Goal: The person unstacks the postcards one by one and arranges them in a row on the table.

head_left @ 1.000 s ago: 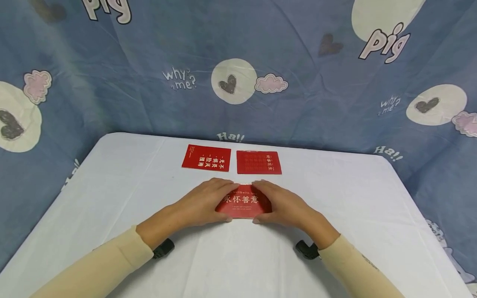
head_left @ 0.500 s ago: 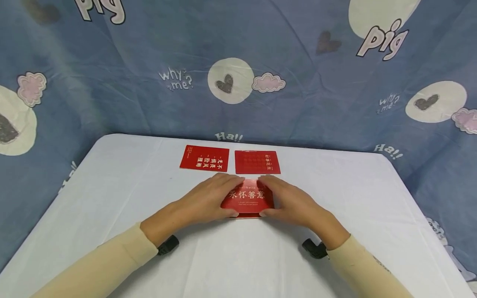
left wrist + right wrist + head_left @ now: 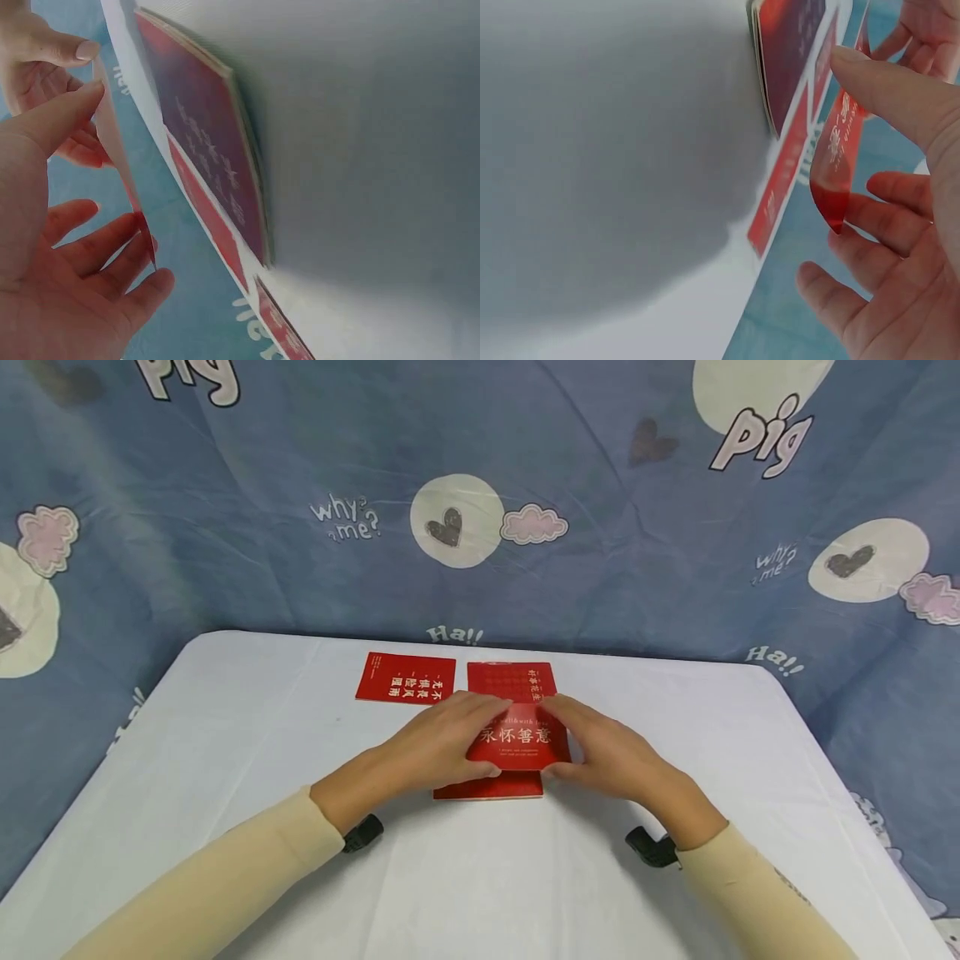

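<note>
A red card with white characters (image 3: 517, 737) is held above the table by both hands. My left hand (image 3: 431, 743) pinches its left side, thumb at the near edge and fingers at the far edge. The right side is gripped the same way by my right hand (image 3: 611, 752). Both wrist views show the card (image 3: 116, 142) (image 3: 836, 157) raised off the table and slightly bent. Below it lies a stack of red cards (image 3: 487, 788), partly covered in the head view; its layered edge shows in the left wrist view (image 3: 206, 139).
Two red cards lie side by side farther back on the white-covered table (image 3: 285, 735): one at left (image 3: 405, 678), one at right (image 3: 506, 677), partly hidden by the held card and fingers. A blue patterned cloth (image 3: 300, 577) hangs behind the table's far edge.
Both hands have lifted the top card off the stack and carried it away from the body and a little to the right, uncovering the stack's near part.
</note>
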A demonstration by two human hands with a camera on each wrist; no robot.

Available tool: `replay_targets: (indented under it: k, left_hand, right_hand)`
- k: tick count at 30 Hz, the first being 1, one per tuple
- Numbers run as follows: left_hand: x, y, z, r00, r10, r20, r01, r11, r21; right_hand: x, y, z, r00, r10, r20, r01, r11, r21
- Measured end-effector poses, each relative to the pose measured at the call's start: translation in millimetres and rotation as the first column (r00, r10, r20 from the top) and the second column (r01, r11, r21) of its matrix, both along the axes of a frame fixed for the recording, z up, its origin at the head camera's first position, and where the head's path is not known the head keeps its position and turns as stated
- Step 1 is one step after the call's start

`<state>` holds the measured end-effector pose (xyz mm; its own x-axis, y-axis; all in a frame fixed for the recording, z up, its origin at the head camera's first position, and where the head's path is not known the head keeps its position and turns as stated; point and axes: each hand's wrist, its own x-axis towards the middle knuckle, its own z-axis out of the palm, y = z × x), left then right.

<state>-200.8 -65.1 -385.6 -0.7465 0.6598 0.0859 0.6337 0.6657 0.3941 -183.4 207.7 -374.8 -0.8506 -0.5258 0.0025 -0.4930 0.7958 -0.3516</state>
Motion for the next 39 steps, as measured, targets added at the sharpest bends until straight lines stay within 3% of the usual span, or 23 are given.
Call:
replay_targets:
  k: [9, 19, 34, 39]
  left_hand:
    - [-8.1, 15.7, -0.9, 0.999, -0.030, -0.036, 0.030, 1.000, 0.008]
    - [-15.9, 30.6, -0.2, 0.997, -0.053, -0.060, 0.055, 0.998, 0.033]
    - [-30.3, 62.7, 4.9, 0.996, -0.055, -0.064, 0.053, 0.998, -0.038]
    - [-38.5, 76.9, 4.3, 0.994, -0.055, -0.099, 0.048, 0.996, -0.072]
  right_hand:
    - [-4.5, 13.1, 2.1, 0.999, -0.037, -0.001, 0.037, 0.998, 0.046]
    - [-9.9, 28.8, 5.7, 0.999, -0.042, -0.034, 0.043, 0.998, 0.037]
    - [-20.1, 47.2, 6.7, 0.996, -0.082, -0.032, 0.084, 0.995, 0.060]
    - [-25.4, 54.3, 9.0, 0.995, -0.099, -0.032, 0.101, 0.991, 0.087]
